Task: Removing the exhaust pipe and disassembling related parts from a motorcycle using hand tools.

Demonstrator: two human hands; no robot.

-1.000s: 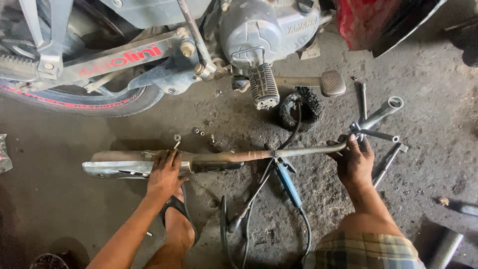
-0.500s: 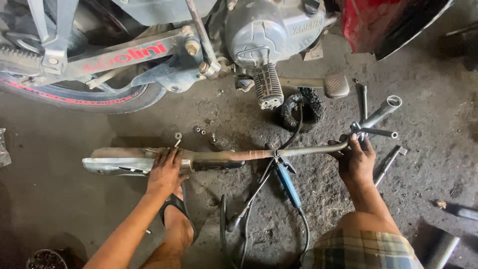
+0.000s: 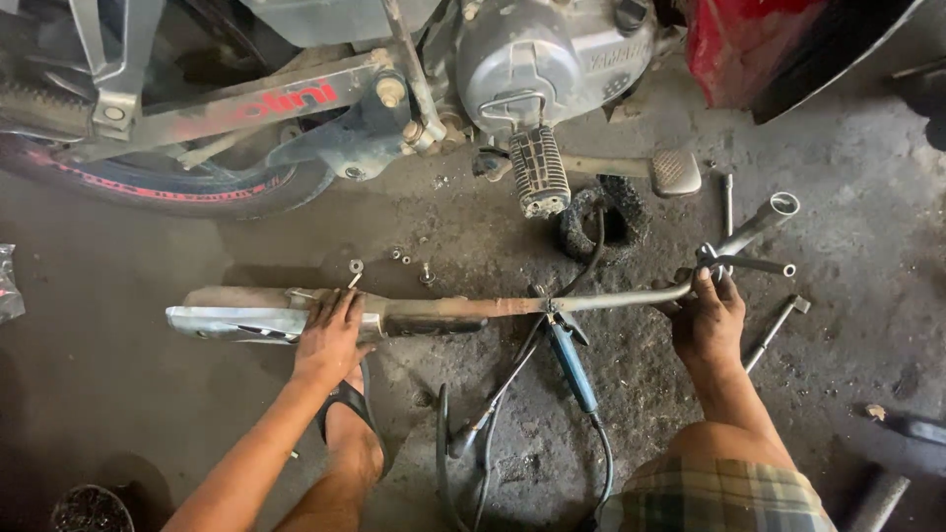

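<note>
Two hands hold one long exhaust pipe (image 3: 434,313) flat on the oily concrete floor (image 3: 148,394), and almost nothing has changed over the last second: the pipe lies in the same spot, running left to right just near of the motorcycle (image 3: 296,108), and only the view has drifted slightly. The grip has stayed as it was too, which suggests a steady hold rather than a lift or a carry.

Largest in view, the motorcycle fills the far edge, its rear wheel (image 3: 148,182) at far left and its engine case (image 3: 552,54) in the middle. Next comes the pipe itself: its fat, silver muffler end sits to the left, its thin, rusty, curved end to the right. The left hand (image 3: 330,340) lies palm down on the muffler, fingers spread over the top, pressing rather than closing round it. The right hand (image 3: 708,320) is curled round the thin end, gripping it where the tube bends.

Beyond the right hand lie a tubular socket wrench (image 3: 759,222) and a smaller bar (image 3: 777,330). A blue-handled tool (image 3: 572,365) and black cables (image 3: 493,414) cross under the pipe's middle. Smallest, a few nuts and washers (image 3: 399,258) are scattered just far of the muffler.
</note>
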